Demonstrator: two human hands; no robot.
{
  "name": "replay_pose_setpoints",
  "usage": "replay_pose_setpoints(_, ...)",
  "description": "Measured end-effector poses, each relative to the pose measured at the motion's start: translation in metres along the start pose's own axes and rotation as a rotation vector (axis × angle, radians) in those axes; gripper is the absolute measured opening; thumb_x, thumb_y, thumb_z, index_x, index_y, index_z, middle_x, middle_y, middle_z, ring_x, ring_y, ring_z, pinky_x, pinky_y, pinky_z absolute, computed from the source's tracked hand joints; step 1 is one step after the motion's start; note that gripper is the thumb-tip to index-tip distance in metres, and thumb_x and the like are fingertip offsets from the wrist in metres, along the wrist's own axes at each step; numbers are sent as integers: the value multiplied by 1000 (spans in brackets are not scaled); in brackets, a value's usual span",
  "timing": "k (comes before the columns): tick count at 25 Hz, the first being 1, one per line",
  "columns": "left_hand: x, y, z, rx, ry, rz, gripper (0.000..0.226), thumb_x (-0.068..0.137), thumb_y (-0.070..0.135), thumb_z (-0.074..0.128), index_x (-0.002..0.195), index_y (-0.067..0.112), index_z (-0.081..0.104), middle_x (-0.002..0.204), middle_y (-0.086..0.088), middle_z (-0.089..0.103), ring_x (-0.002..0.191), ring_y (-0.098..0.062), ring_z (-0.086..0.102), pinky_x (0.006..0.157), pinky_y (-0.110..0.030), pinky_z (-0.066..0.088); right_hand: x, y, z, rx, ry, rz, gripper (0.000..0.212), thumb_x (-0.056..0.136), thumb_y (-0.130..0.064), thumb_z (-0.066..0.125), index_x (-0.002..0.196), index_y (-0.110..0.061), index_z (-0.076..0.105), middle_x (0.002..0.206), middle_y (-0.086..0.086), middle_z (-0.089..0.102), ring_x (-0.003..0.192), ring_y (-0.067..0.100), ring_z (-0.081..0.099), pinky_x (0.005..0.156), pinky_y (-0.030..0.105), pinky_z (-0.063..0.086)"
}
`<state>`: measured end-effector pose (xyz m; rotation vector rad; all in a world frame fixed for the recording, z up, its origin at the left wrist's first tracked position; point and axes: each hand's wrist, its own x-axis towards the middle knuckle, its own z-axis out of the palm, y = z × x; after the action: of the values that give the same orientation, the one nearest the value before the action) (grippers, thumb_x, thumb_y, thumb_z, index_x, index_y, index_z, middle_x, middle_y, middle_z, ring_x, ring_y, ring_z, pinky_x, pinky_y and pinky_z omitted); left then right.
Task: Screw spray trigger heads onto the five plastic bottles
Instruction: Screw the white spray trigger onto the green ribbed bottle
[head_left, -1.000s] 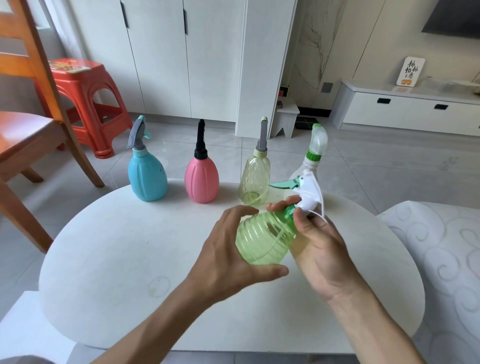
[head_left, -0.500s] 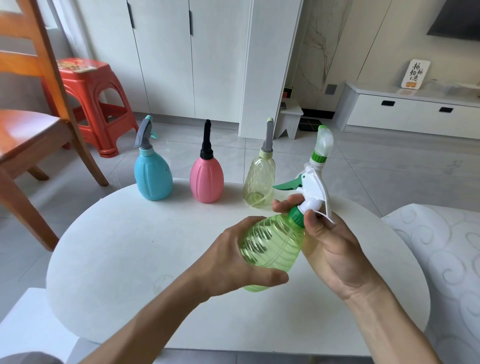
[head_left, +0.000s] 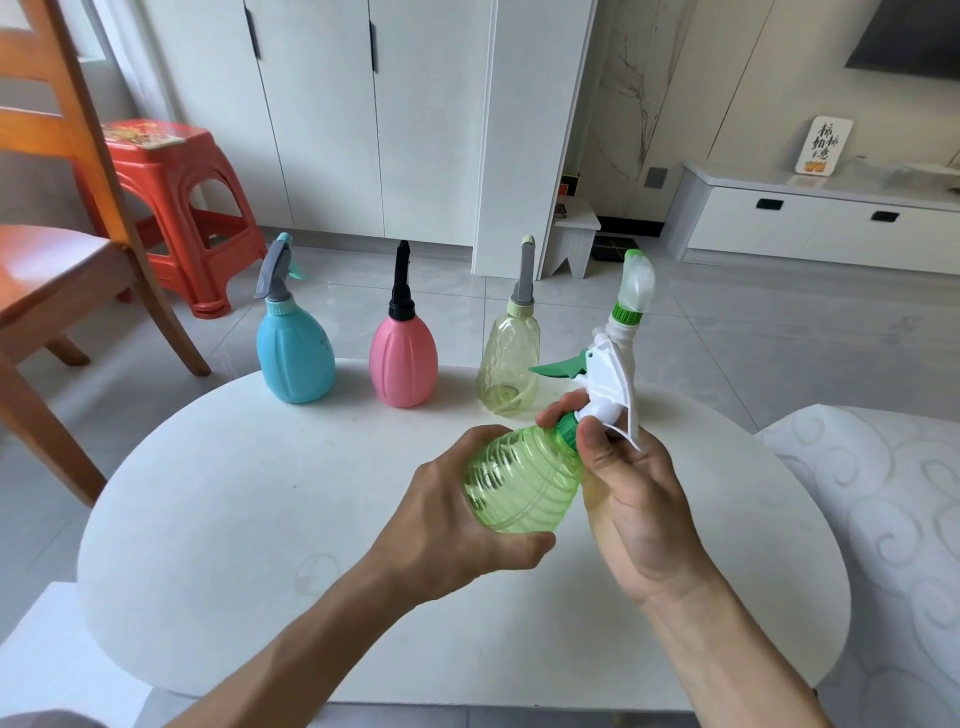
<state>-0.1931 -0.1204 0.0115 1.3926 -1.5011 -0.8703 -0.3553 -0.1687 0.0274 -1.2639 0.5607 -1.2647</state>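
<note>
Since a second ago the ribbed translucent green plastic bottle has tipped more upright above the round white counter. The left hand wraps its body; the right hand pinches the green collar under the white spray trigger head. Four capped bottles stay along the counter's far edge, before white cabinets, a wooden chair and a red plastic stool.

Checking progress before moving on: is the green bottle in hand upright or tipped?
Tipped. The green bottle leans up and right, off the table, its white trigger head uppermost.
</note>
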Motion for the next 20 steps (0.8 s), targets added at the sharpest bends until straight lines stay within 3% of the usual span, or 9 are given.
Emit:
replay_pose_setpoints(3,2,-3,4,17,24,16,69,52,40,88,112,40,55,90,8,68,76,-15,63,64,-34,56,0,1,-2,-14,21,-17,17,90,-28,59,90,-13,68,96,7,66,100,22,58,95,39,41)
replay_pose_setpoints(6,1,-3,10,16,43,39,68,52,41,87,111,43,55,90,14,66,73,-8,61,58,-22,53,1,1,-4,-25,48,-14,20,90,-31,61,91,-12,68,95,6,67,100,21,60,95,40,41)
replay_pose_setpoints(9,4,-6,11,20,56,48,69,53,44,88,112,45,54,94,18,66,78,-5,63,60,-15,50,1,2,-2,-89,67,25,19,89,-36,64,97,-20,71,101,1,72,104,17,65,96,33,46)
replay_pose_setpoints(12,10,-10,9,108,55,30,97,50,58,87,136,42,44,119,26,61,107,3,57,84,-15,47,0,1,-4,-239,-7,155,28,80,-28,74,107,-34,70,105,-8,75,106,9,68,81,18,52)
replay_pose_setpoints(14,11,-11,7,141,-28,-20,125,47,74,82,152,39,23,144,24,39,130,3,39,105,-23,37,0,-10,-16,-330,54,172,36,74,-31,79,108,-32,69,103,-10,76,105,10,69,76,14,51)
replay_pose_setpoints(16,13,-14,6,146,-56,-48,127,51,79,76,154,43,11,147,27,25,135,5,26,109,-25,29,7,-32,-39,-413,178,108,41,67,-40,83,106,-33,70,101,-9,76,99,9,71,76,19,53)
replay_pose_setpoints(20,16,-26,2,160,9,-87,97,72,66,71,151,45,18,138,29,27,133,2,29,101,-23,28,52,-73,-117,-558,548,-41,57,63,-34,85,111,-11,65,101,8,75,91,21,71,91,46,56)
